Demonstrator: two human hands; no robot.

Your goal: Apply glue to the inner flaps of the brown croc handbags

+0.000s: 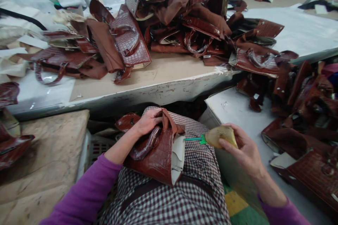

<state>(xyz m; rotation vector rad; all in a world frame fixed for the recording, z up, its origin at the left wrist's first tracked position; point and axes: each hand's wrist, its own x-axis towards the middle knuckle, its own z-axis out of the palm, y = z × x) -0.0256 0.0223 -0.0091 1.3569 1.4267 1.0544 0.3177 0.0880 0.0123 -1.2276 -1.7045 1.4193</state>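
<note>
A brown crocodile-pattern handbag (158, 151) lies on my lap, over a checked apron (182, 197). My left hand (148, 121) grips the bag's top edge near its handle, fingers curled over the leather. My right hand (244, 147) is closed around a yellowish squeeze bottle (220, 136) with a green nozzle (194, 139). The nozzle points left toward the bag's open side, a short gap away from it.
A worktable (163, 88) ahead carries a heap of brown bags (185, 24). More bags pile on a white surface (237, 112) at the right (303, 112). A cardboard-topped stand (44, 158) sits at my left with another bag (10, 144) on it.
</note>
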